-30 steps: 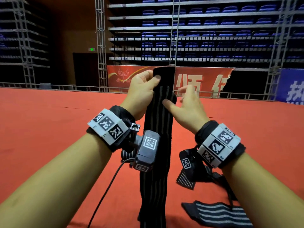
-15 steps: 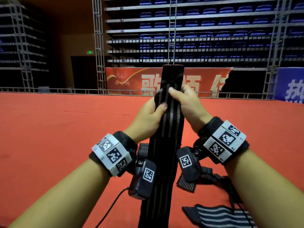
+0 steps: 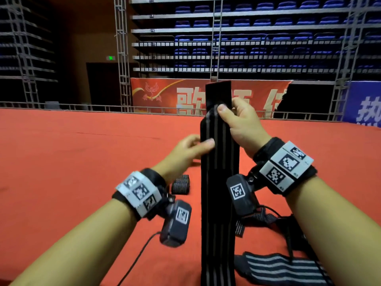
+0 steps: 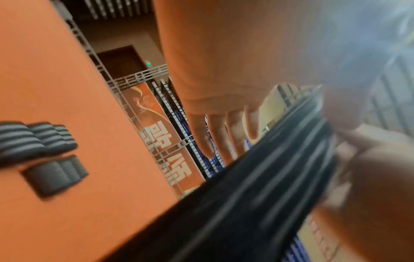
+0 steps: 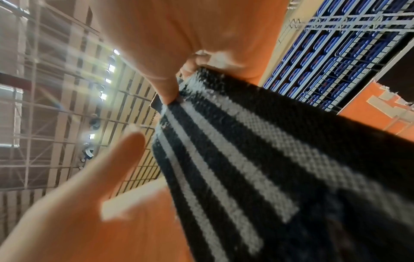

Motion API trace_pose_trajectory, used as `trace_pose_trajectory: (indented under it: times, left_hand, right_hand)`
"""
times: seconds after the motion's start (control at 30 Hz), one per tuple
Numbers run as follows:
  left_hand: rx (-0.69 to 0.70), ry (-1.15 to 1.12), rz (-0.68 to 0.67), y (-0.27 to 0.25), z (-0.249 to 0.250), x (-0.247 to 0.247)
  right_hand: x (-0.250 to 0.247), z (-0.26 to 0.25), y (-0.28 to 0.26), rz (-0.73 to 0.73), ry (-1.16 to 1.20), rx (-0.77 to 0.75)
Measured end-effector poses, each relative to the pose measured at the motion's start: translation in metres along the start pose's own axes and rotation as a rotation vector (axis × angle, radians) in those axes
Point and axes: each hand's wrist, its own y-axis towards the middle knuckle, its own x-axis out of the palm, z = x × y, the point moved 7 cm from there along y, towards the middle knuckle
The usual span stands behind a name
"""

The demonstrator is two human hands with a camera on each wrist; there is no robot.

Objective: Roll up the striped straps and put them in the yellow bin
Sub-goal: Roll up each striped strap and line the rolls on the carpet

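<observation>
Looking over the red carpet (image 3: 72,162) toward tiers of blue seats (image 3: 268,34), I see the right hand (image 3: 241,124) pinching the woven black, grey-striped strap (image 3: 218,182) below its plain end, so it hangs upright. The left hand (image 3: 185,153) is relaxed, with straight fingers behind the strap's edge. A rolled strap (image 3: 180,184) rests on the carpet.

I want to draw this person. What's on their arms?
No sleeves. A black left band and right band, each with white blocks showing black square codes. Under each hangs a dark box, left box and right box, with a code tag. A black cable trails from the left box.
</observation>
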Motion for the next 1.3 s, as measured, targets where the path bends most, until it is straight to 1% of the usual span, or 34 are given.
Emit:
trace_pose_trajectory:
  times: [0.03,0.07,0.13,0.2,0.23,0.3,0.33,0.37,0.43,0.47,0.5,0.53,0.57,0.6,0.63,0.67,0.7,0.73,0.8,0.87,0.9,0.97,1.03,1.17,1.3]
  left_hand:
    - [0.044,0.004,0.05,0.005,0.015,-0.007]
    - [0.097,0.07,0.072,0.009,0.03,-0.011]
    - [0.192,0.225,0.103,0.018,0.047,-0.015]
    - [0.264,0.265,0.203,0.023,0.056,-0.026]
    - [0.295,0.244,0.255,0.024,0.06,-0.033]
    - [0.312,0.167,0.314,0.027,0.063,-0.044]
    - [0.304,0.152,0.329,0.029,0.062,-0.049]
    - [0.291,0.16,0.336,0.03,0.06,-0.052]
    - [0.27,0.207,0.332,0.03,0.054,-0.051]
    - [0.256,0.218,0.323,0.03,0.049,-0.048]
    - [0.238,0.217,0.311,0.03,0.041,-0.045]
    - [0.22,0.209,0.288,0.029,0.035,-0.042]
    - [0.206,0.202,0.258,0.027,0.028,-0.037]
    - [0.195,0.196,0.225,0.025,0.024,-0.033]
    - [0.185,0.196,0.192,0.024,0.02,-0.028]
    - [0.167,0.199,0.163,0.022,0.017,-0.024]
    - [0.142,0.196,0.137,0.02,0.014,-0.02]
    - [0.117,0.188,0.112,0.018,0.013,-0.016]
    - [0.082,0.15,0.083,0.015,0.011,-0.011]
    - [0.068,0.096,0.092,0.012,0.014,-0.012]
    - [0.077,0.073,0.107,0.01,0.018,-0.014]
    - [0.129,0.075,0.144,0.009,0.03,-0.019]
    - [0.172,0.148,0.167,0.01,0.039,-0.023]
    - [0.206,0.191,0.143,0.007,0.052,-0.02]
    - [0.27,0.098,0.113,-0.007,0.081,-0.018]
  right_hand:
    - [0.005,0.008,-0.004,-0.014,0.003,0.014]
    - [0.009,0.016,-0.006,-0.011,0.025,0.035]
    - [0.015,0.03,-0.012,0.021,0.163,0.114]
    - [0.019,0.046,-0.027,-0.002,0.276,0.2]
    - [0.024,0.056,-0.039,-0.069,0.28,0.217]
    - [0.042,0.081,-0.076,-0.324,0.177,0.242]
    - [0.053,0.095,-0.097,-0.46,0.115,0.276]
    - [0.06,0.11,-0.114,-0.554,0.047,0.325]
    - [0.066,0.133,-0.133,-0.662,-0.02,0.418]
    - [0.066,0.134,-0.135,-0.702,-0.037,0.426]
    - [0.065,0.132,-0.132,-0.719,-0.055,0.394]
    - [0.064,0.123,-0.122,-0.696,-0.01,0.35]
    - [0.058,0.113,-0.107,-0.597,0.056,0.319]
    - [0.049,0.102,-0.087,-0.447,0.149,0.302]
    - [0.037,0.091,-0.067,-0.287,0.206,0.281]
    - [0.025,0.078,-0.047,-0.158,0.233,0.231]
    - [0.015,0.062,-0.031,-0.063,0.181,0.152]
    - [0.008,0.048,-0.018,-0.018,0.125,0.067]
    - [0.004,0.032,-0.002,-0.018,0.07,-0.032]
    - [0.005,0.027,0.002,-0.049,0.017,-0.041]
    - [0.009,0.03,0.001,-0.087,0.0,-0.008]
    - [0.017,0.037,-0.006,-0.189,0.038,0.063]
    - [0.022,0.039,-0.015,-0.234,0.085,0.106]
    - [0.017,0.02,-0.024,-0.215,0.166,0.09]
    - [0.009,-0.015,-0.029,-0.231,0.308,0.035]
